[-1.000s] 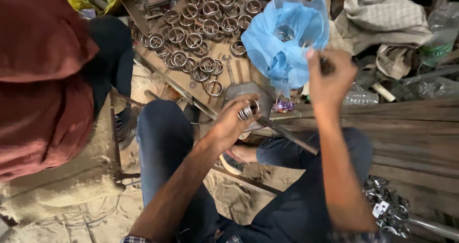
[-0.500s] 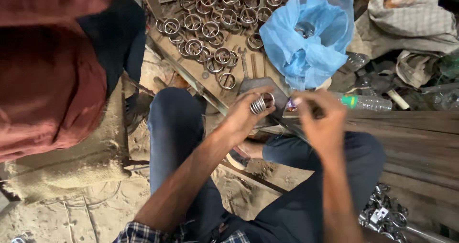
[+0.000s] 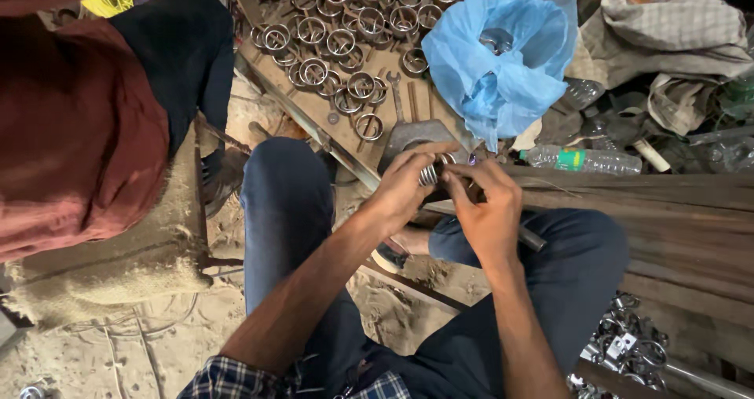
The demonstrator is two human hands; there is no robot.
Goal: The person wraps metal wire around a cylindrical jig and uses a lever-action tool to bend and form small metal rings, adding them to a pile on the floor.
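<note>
My left hand (image 3: 402, 188) grips a small stack of shiny metal rings (image 3: 429, 174) just above my knees. My right hand (image 3: 487, 203) has its fingertips on the same stack from the right; what it pinches there is too small to tell. A blue plastic bag (image 3: 503, 61) with more metal parts inside lies open just beyond my hands. Several metal ring assemblies (image 3: 345, 30) are spread over a wooden board (image 3: 322, 112) at the top left of the bag.
A person in a dark red shirt (image 3: 71, 132) sits close on my left on a burlap sack (image 3: 133, 265). A plastic bottle (image 3: 585, 160), crumpled cloth (image 3: 667, 30) and wooden planks (image 3: 667, 210) lie to the right. More metal parts (image 3: 628, 348) pile by my right knee.
My right hand came down from beside the blue bag and met my left hand at the stack of rings. The view has shifted slightly.
</note>
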